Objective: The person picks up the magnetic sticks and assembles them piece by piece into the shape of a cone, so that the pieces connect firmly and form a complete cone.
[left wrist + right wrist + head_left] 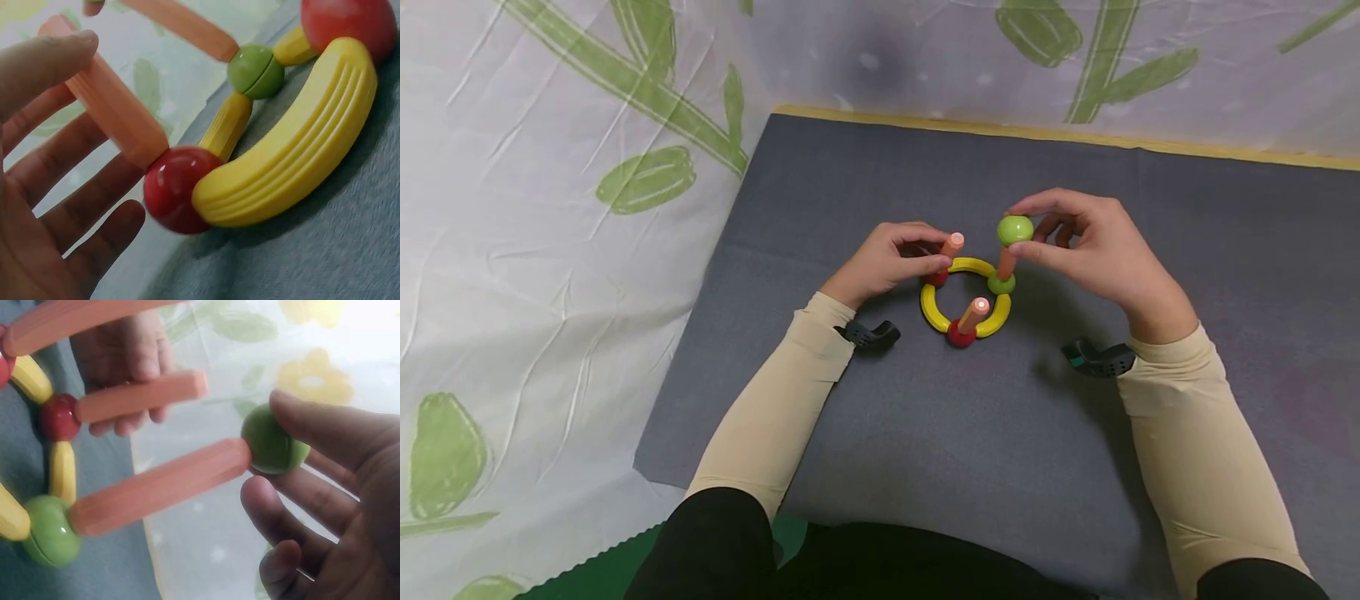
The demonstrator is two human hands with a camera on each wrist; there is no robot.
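Observation:
On the table lies a ring of curved yellow pieces (294,150) joined by two red balls and a green ball (1002,283). An orange rod stands up from each ball. My left hand (895,258) pinches the rear-left orange rod (115,100) between thumb and fingers, above its red ball (181,187). With thumb and fingertips my right hand (1093,242) holds a second green ball (272,439) at the top of the right orange rod (162,484). The front orange rod (974,315) rises from the other red ball (961,334), untouched by either hand.
The grey tabletop (880,450) has a yellow edge strip (955,125) at the back. A white sheet with green leaf patterns (550,250) hangs behind and to the left. Black wrist devices (872,335) stick out under both forearms.

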